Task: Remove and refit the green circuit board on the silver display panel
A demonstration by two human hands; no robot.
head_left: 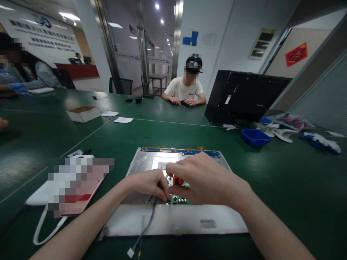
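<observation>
A silvery flat panel [189,219] lies on the green table in front of me, with a blue circuit strip [179,151] along its far edge. My left hand [153,183] is closed at a green circuit board [183,199] on the panel; what its fingertips pinch is too small to name. Over the same board, my right hand [202,178] curls round a red and black tool, apparently a screwdriver handle [178,180]. Its tip is hidden. Dark cables [150,222] run from beside my left fingers over the panel's near edge to a white connector [131,252].
Left of the panel are a pink item [90,187] and a white cable [40,227]. A white box [84,114] stands farther back. To the right are a large black monitor [244,97], a blue tray [255,137] and gloves [321,141]. A person sits across the table, another at far left.
</observation>
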